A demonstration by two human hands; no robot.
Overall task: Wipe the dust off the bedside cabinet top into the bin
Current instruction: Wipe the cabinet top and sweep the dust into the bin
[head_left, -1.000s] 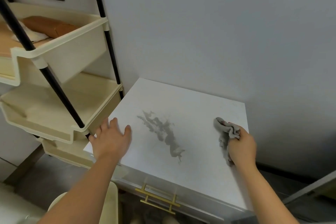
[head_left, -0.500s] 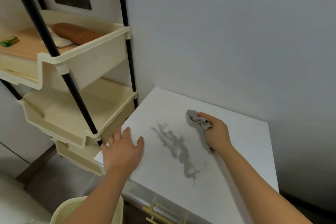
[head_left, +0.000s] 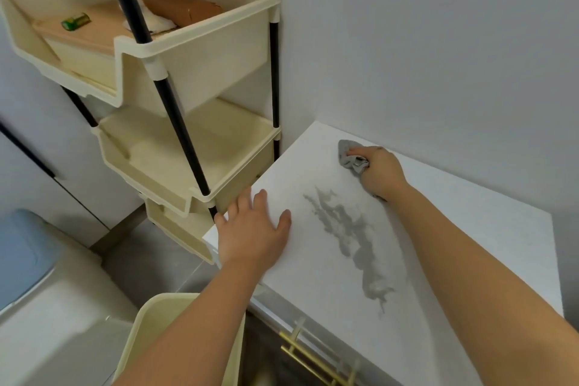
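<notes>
The white bedside cabinet top (head_left: 463,229) carries a long grey streak of dust (head_left: 351,229) running down its middle. My right hand (head_left: 380,174) grips a crumpled grey cloth (head_left: 349,155) and presses it on the top near the back wall, just beyond the streak's far end. My left hand (head_left: 250,229) lies flat with fingers spread on the cabinet's left front corner. A cream bin (head_left: 147,332) stands on the floor below that corner, partly hidden by my left forearm.
A cream tiered shelf rack (head_left: 194,50) on black poles stands tight against the cabinet's left side, holding a brown roll and a green item. The wall runs directly behind the cabinet. A gold drawer handle (head_left: 313,360) shows below the front edge. A white appliance with a blue lid (head_left: 25,247) sits lower left.
My right hand has carried the cloth from the cabinet's right side across to the back, beyond the dust streak. My left hand has stayed on the left corner.
</notes>
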